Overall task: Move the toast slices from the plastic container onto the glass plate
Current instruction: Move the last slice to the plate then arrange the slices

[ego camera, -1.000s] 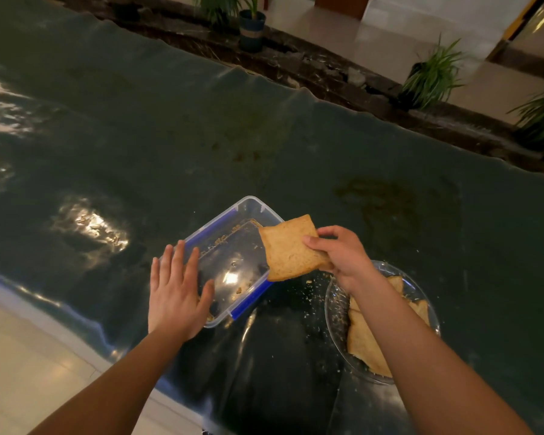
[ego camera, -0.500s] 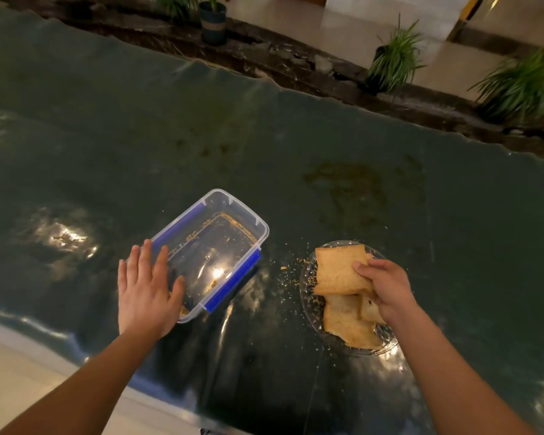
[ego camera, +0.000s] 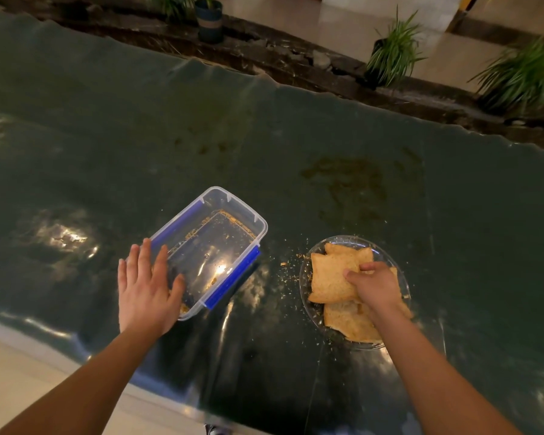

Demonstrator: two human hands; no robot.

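Lowered since half a second ago, the right hand [ego camera: 372, 285] now presses the top square golden-brown toast slice [ego camera: 330, 277] flat onto the pile on the round clear glass plate [ego camera: 308, 304], where before the slice hung just above it. Its fingers curl over the slice's right edge, pinched on it. Under it lie more slices with rough, dry crusts, one poking out at the far side and one at the near side. The left hand [ego camera: 146, 285] has stayed spread flat, fingers apart, against the near-left corner of the rectangular transparent plastic container [ego camera: 233, 208], gripping nothing. That container has blue clip strips along its long sides and holds only crumbs along its floor edges. No writing can be read on it. More crumbs [ego camera: 288, 270] dot the glossy dark green table cover [ego camera: 296, 136] between container and plate. Both forearms reach forward, bare.
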